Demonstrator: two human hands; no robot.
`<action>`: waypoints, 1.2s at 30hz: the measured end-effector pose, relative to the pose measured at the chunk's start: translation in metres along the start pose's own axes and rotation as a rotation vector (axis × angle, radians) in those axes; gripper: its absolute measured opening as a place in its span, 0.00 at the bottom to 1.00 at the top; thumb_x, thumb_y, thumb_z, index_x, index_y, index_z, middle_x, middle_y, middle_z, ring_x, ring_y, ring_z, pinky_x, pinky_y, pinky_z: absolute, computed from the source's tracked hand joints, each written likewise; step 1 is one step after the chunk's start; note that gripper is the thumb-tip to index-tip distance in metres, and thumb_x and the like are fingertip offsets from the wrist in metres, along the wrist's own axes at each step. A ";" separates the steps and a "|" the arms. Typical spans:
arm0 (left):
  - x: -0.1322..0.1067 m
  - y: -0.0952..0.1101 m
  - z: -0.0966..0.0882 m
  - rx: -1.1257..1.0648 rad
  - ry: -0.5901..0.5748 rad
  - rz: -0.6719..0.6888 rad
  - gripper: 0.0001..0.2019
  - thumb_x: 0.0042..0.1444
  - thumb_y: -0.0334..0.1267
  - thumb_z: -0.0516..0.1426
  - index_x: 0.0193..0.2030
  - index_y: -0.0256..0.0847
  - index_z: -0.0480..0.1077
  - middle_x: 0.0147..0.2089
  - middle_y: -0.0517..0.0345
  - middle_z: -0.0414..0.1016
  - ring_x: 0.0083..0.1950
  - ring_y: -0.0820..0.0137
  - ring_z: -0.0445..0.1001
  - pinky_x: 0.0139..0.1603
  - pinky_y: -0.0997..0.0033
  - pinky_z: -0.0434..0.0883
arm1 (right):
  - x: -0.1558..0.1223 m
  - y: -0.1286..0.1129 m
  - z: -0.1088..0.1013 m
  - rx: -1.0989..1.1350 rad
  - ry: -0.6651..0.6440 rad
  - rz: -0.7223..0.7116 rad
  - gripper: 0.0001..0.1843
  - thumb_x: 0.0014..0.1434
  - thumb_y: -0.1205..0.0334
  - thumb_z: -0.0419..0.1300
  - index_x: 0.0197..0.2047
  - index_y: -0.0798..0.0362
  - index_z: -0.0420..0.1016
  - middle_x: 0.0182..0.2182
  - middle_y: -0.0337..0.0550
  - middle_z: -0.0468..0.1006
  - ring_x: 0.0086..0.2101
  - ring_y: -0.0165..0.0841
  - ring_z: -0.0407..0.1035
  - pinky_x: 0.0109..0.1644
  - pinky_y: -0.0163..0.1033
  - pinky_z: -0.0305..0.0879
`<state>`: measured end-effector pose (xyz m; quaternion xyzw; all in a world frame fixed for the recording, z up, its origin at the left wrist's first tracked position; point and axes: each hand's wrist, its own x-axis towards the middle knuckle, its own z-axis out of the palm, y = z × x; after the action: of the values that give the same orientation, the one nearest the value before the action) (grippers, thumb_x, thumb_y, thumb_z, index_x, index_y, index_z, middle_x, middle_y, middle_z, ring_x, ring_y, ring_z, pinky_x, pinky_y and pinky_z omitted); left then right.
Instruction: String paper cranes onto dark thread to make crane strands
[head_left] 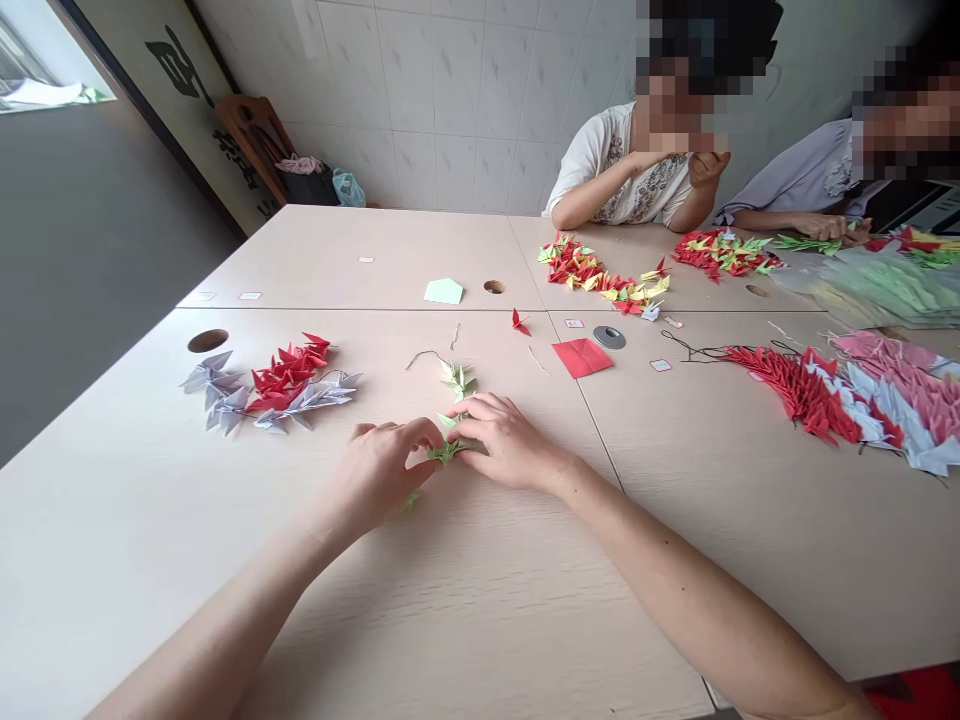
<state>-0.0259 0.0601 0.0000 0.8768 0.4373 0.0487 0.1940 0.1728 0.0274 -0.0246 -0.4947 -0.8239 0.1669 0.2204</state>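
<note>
A strand of light green folded paper cranes lies on the table in front of me, a dark thread running from its far end. My left hand and my right hand meet over the middle of it. Both have their fingertips closed on one green crane between them. Another green crane shows just below my left hand. Part of the strand is hidden under my fingers.
Grey and red crane strands lie at left. Beyond my hands are a red paper square, a small red crane, a metal ring and a pale green paper piece. More strands lie right. Two people sit across the table.
</note>
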 end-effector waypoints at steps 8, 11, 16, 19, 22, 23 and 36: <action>-0.009 -0.001 -0.001 0.003 -0.034 0.015 0.05 0.53 0.37 0.54 0.37 0.48 0.68 0.29 0.67 0.76 0.36 0.67 0.74 0.48 0.62 0.60 | 0.000 0.003 -0.002 -0.037 0.019 0.041 0.04 0.57 0.65 0.63 0.38 0.51 0.76 0.52 0.45 0.74 0.52 0.40 0.64 0.53 0.47 0.59; -0.010 -0.001 -0.001 -0.029 -0.064 0.010 0.09 0.52 0.35 0.54 0.40 0.48 0.65 0.32 0.68 0.77 0.37 0.67 0.75 0.49 0.60 0.59 | -0.002 0.004 -0.006 -0.184 0.060 0.069 0.03 0.57 0.68 0.60 0.36 0.52 0.75 0.51 0.47 0.74 0.52 0.41 0.63 0.53 0.48 0.57; -0.010 -0.003 0.002 -0.079 -0.057 0.015 0.12 0.52 0.34 0.54 0.44 0.48 0.61 0.36 0.66 0.79 0.40 0.66 0.75 0.52 0.56 0.58 | -0.005 -0.011 -0.017 -0.392 0.116 0.039 0.10 0.58 0.71 0.56 0.43 0.54 0.74 0.54 0.50 0.71 0.52 0.44 0.62 0.52 0.49 0.55; -0.009 -0.004 0.004 -0.097 -0.046 0.007 0.14 0.52 0.34 0.55 0.45 0.48 0.59 0.35 0.66 0.79 0.40 0.66 0.76 0.53 0.54 0.58 | -0.007 -0.025 -0.015 -0.316 0.093 -0.061 0.16 0.59 0.75 0.53 0.47 0.53 0.73 0.52 0.47 0.73 0.47 0.40 0.65 0.48 0.45 0.58; -0.009 -0.003 0.002 -0.110 -0.042 -0.003 0.13 0.51 0.33 0.54 0.43 0.48 0.57 0.36 0.65 0.79 0.39 0.66 0.76 0.54 0.54 0.59 | -0.007 -0.036 -0.003 -0.128 -0.014 -0.053 0.18 0.57 0.77 0.51 0.49 0.54 0.70 0.46 0.46 0.77 0.42 0.36 0.69 0.42 0.39 0.61; -0.009 -0.003 0.001 -0.120 -0.042 -0.010 0.12 0.51 0.33 0.54 0.41 0.47 0.57 0.36 0.65 0.79 0.39 0.66 0.76 0.53 0.54 0.60 | -0.007 -0.038 0.001 -0.064 -0.044 -0.022 0.19 0.57 0.78 0.51 0.50 0.54 0.69 0.45 0.45 0.77 0.40 0.35 0.70 0.40 0.38 0.61; -0.018 -0.002 -0.007 -0.101 -0.100 0.068 0.12 0.52 0.37 0.55 0.45 0.48 0.61 0.41 0.63 0.78 0.42 0.65 0.74 0.53 0.55 0.58 | -0.013 -0.037 0.000 0.305 -0.150 0.260 0.07 0.57 0.65 0.57 0.41 0.49 0.66 0.20 0.29 0.66 0.23 0.27 0.60 0.28 0.32 0.53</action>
<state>-0.0401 0.0494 0.0076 0.8815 0.3941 0.0334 0.2579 0.1506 -0.0012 -0.0084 -0.5442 -0.7323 0.3530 0.2074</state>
